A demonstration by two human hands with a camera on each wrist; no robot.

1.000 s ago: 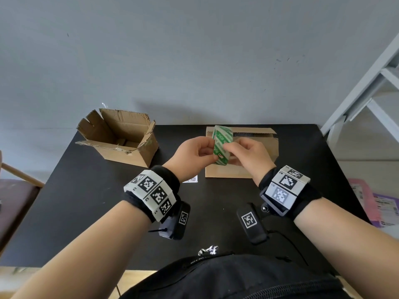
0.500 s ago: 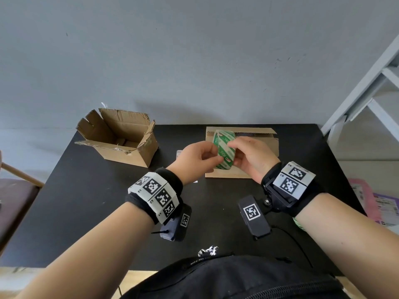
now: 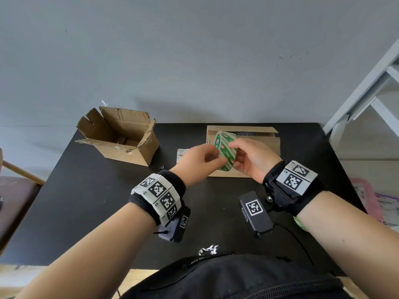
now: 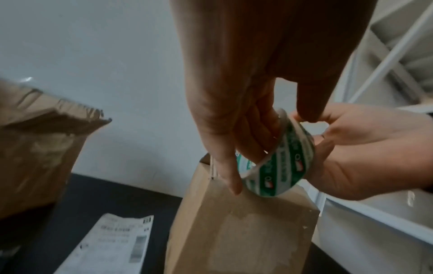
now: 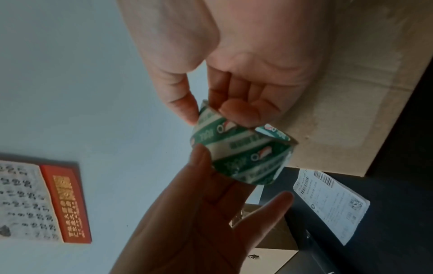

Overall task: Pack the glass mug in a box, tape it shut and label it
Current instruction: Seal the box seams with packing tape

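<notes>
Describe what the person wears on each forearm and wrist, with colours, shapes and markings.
Both forearms are bare, with no sleeves. Each wrist carries a black fabric band topped by white square plates printed with black-and-white grid markers. A small black box-shaped camera with its own marker hangs under each wrist; a thin black cable trails from the right one.

Packing station, cardboard boxes [image 3: 121, 137], shipping label [image 5: 332, 202]

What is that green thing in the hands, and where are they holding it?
A green tape roll. The right hand pinches its rim with fingers inside; the left hand holds its outer side.
</notes>
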